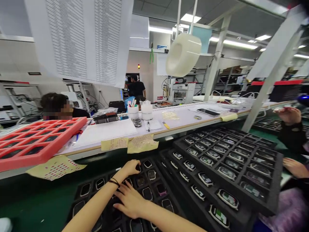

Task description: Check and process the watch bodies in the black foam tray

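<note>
A black foam tray (154, 174) with several strapless smartwatch cases in its pockets lies in front of me. My left hand (129, 169), with dark bands at the wrist, reaches to the tray's far side. Its fingers are closed on a dark-faced smartwatch case (138, 168), which they partly cover. Nearer to me, my right hand (131, 200) lies low over the tray with its fingers spread. A silver-rimmed watch case (147, 194) sits just right of that hand. The pockets beneath both hands are partly hidden.
Stacked black trays of watches (241, 161) stand to the right, beside a co-worker's hand (295, 167). A white shelf (154, 130) crosses ahead, bearing a red foam tray (45, 154), a pen cup (133, 112) and a phone (208, 112). A tape roll (183, 54) hangs above.
</note>
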Tool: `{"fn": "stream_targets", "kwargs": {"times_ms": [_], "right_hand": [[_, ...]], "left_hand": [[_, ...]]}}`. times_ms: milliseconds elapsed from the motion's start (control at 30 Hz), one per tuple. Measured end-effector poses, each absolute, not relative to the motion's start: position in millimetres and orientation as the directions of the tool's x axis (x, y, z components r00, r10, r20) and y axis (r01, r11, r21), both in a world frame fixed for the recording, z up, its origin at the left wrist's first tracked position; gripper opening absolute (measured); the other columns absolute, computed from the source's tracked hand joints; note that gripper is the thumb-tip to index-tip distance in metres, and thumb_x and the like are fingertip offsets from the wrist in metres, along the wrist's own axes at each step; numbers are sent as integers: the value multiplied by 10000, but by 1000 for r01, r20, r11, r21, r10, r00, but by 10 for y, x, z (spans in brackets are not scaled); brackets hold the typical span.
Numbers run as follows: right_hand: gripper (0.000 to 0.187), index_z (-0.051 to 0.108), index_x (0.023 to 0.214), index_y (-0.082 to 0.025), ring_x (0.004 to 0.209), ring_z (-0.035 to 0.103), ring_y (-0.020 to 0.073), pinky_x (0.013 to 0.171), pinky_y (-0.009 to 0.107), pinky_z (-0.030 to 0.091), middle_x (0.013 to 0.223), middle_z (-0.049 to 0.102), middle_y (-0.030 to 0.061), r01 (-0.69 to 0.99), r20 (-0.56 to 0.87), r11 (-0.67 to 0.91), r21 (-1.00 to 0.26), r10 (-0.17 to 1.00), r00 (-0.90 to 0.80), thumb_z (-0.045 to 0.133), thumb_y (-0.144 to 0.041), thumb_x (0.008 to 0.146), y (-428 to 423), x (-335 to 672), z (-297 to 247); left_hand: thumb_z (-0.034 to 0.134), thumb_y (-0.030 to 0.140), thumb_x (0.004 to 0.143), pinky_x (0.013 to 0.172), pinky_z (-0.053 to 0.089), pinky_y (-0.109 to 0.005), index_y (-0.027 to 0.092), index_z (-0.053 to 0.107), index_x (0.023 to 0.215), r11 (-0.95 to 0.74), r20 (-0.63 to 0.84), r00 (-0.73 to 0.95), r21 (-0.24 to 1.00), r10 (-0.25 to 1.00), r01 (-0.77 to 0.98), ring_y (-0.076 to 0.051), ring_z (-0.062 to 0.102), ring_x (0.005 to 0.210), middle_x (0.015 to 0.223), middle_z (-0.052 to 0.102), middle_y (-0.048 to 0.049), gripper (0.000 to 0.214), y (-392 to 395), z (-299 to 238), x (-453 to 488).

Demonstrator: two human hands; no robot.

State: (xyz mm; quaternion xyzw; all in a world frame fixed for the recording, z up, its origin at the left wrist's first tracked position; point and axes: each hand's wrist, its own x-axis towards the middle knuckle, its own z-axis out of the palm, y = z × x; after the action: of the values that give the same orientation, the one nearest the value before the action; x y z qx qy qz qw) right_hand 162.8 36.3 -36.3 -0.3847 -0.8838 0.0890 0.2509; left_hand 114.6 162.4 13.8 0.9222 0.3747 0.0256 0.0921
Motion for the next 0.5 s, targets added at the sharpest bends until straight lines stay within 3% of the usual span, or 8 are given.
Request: {"fn": "stream_targets", "kwargs": {"times_ms": [200, 367, 500], "right_hand": [[541, 410, 1348, -162, 1324, 367, 283, 1104, 516, 244, 1419, 426, 151, 635, 380, 708, -309, 704, -600, 323, -510, 944, 399, 1673, -367], [543, 371, 1361, -154, 1314, 377, 283, 1084, 511, 282, 1418, 427, 163, 637, 415, 720, -276, 687, -597, 359, -495, 938, 394, 1672, -386], [494, 364, 1354, -137, 1299, 389, 279, 1070, 486, 304, 1404, 450, 164, 611, 443, 748, -259, 655, -613, 399, -409, 943, 402, 1675, -410]], "left_hand": [[722, 116, 520, 628, 456, -280, 155, 600, 898, -651, -44, 669, 190, 742, 735, -253, 639, 757, 822, 666, -67, 399, 1685, 184, 1289], [644, 218, 717, 710, 456, -261, 169, 546, 1000, -634, 24, 649, 238, 761, 735, -188, 618, 829, 893, 649, -42, 303, 1694, 229, 1588], [690, 220, 748, 743, 489, -296, 143, 559, 1043, -626, -39, 649, 226, 760, 747, -175, 616, 825, 920, 644, -47, 332, 1687, 180, 1870]]}}
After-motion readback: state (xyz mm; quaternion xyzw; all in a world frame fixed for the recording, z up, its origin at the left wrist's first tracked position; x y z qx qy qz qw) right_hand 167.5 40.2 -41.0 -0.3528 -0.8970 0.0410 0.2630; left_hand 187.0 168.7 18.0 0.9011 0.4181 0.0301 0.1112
